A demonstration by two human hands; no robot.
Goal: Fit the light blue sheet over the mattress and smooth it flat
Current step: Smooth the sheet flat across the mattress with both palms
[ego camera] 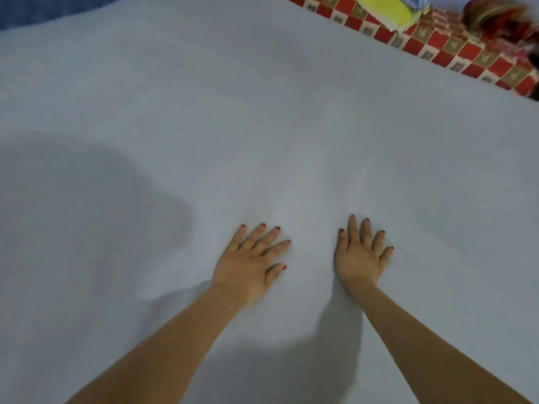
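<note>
Light blue sheet [262,126]: lay spread across the bed, reaching ahead of both hands. Left hand [248,263] and right hand [360,258]: palms down on it, fingers [353,228] splayed, gripping nothing. Soft ripples ran forward, nearer the right hand.

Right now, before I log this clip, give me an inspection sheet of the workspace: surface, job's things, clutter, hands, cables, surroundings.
Surface: sheet covers nearly the whole view; the mattress itself is hidden beneath it.
Job's things: sheet lies mostly flat, with soft ripples ahead of the hands.
Clutter: yellow cloth on a red checked cover at the far right edge; a blurred reddish thing beside it, cannot tell what.
Hands: left hand and right hand palm down on the sheet, fingers spread, holding nothing.
Cables: nothing seen.
Surroundings: dark blue fabric at far left.
</note>
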